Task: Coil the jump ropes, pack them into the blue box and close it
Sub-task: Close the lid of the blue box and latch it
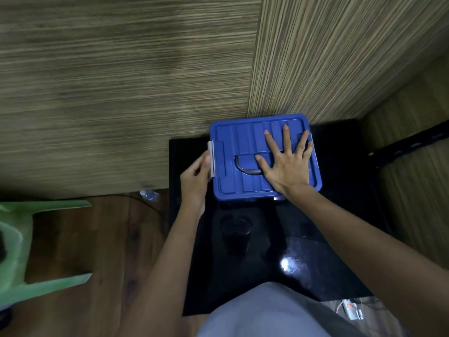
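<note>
The blue box (245, 152) sat lidded on the black tabletop (340, 215). My right hand (285, 166) pressed flat, fingers spread, while my left hand (195, 177) curled its fingers on the grey latch (211, 158). Firm downward pressure would help it snap.

- Left hand (194, 183), right hand (286, 164): bare, no rings, no watch.
- Forearms bare, sleeveless to frame edge.
- Light grey fabric garment (262, 312) covers the lap.

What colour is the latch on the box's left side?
Light grey, against the blue box; the latch shows in the head view.
</note>
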